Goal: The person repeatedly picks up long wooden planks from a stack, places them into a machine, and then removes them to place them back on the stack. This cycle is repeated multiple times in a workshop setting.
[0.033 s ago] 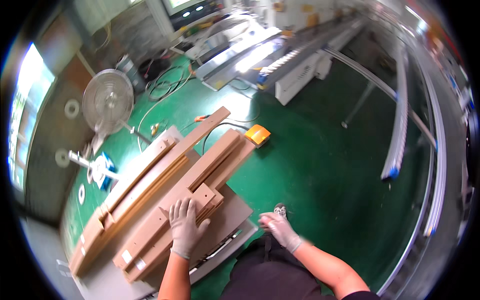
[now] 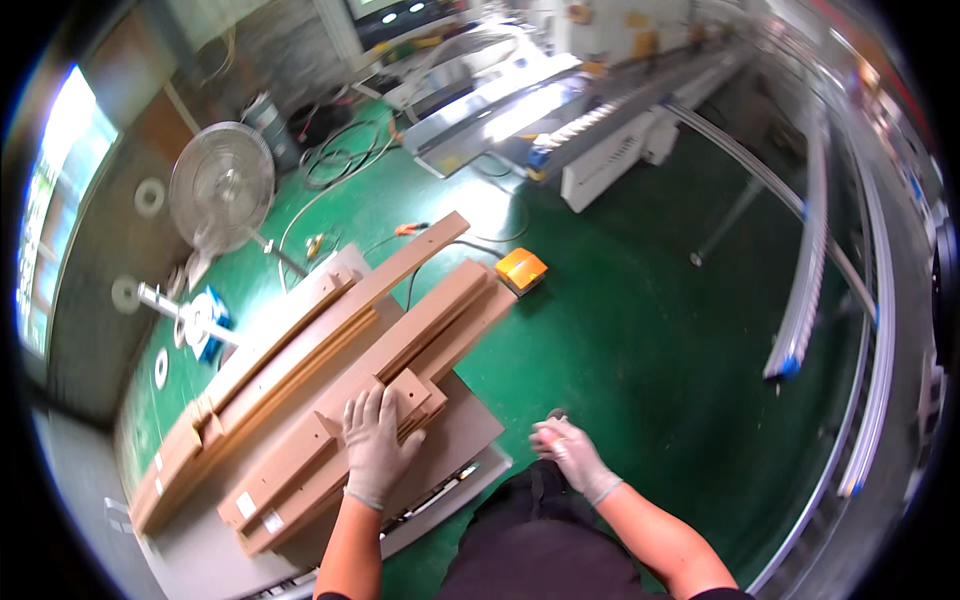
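Far left, well beyond the left fingers, a pedestal fan [image 2: 222, 185] with a round wire guard stands over the green floor [image 2: 640, 340]. Nearer, to the left of the same fingers, lies the outer row of long brown boards [image 2: 180, 465], set slantwise on the grey tabletop [image 2: 458, 420]. The inner row of brown boards [image 2: 285, 455] extends under and beside the left fingers; two small white labels mark its near end. The gloved left hand [image 2: 382, 445] lies over this row, its fingers [image 2: 372, 408] extended, thumb spread, gripping nothing. Just right of these fingertips is a short board [image 2: 410, 390] with drilled holes. Farther off, between the two hands, an orange foot switch [image 2: 521, 270] sits on the floor. The gloved right hand [image 2: 572, 455] is clear of the boards, fingers curled; whether they enclose anything cannot be told. Far right of these fingers run long metal rails [image 2: 806, 270].
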Action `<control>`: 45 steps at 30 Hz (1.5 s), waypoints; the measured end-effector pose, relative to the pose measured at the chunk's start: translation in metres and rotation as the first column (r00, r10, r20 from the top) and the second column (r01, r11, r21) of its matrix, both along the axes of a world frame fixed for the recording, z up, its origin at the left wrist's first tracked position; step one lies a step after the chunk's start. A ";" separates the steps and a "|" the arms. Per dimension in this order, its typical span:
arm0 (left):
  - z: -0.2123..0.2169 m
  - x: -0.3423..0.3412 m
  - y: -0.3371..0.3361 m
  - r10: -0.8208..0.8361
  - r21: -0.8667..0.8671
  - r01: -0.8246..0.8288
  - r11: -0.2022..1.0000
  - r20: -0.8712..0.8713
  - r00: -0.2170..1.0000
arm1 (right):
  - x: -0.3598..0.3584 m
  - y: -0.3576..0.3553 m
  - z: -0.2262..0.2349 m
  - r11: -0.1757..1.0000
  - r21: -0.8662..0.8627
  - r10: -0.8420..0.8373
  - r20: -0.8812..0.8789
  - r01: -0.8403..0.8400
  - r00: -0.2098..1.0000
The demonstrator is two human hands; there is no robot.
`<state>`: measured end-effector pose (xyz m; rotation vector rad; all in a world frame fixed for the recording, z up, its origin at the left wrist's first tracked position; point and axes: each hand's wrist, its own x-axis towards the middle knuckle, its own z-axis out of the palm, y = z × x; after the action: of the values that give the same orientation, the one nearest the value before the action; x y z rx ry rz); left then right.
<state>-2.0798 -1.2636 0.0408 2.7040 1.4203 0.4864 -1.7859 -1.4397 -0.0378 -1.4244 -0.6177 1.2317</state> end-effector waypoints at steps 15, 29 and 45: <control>0.052 0.103 0.076 0.571 -0.075 -0.566 0.821 0.140 0.809 | 0.448 -0.060 -0.057 0.739 -0.467 -0.597 -0.120 0.485 0.793; -0.055 0.197 0.042 0.357 -0.896 -0.429 0.118 0.441 -0.823 | 0.644 0.295 0.010 0.954 -0.280 0.137 0.085 -0.109 0.987; 0.006 0.423 0.072 0.486 -0.837 0.043 0.546 0.274 -0.830 | 0.478 0.523 0.114 0.249 -0.226 0.966 -0.017 -0.942 0.260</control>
<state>-1.6566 -1.1913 0.0466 -0.3153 1.2567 1.7614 -1.3079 -0.9163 0.0759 -1.2251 -1.6933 2.2280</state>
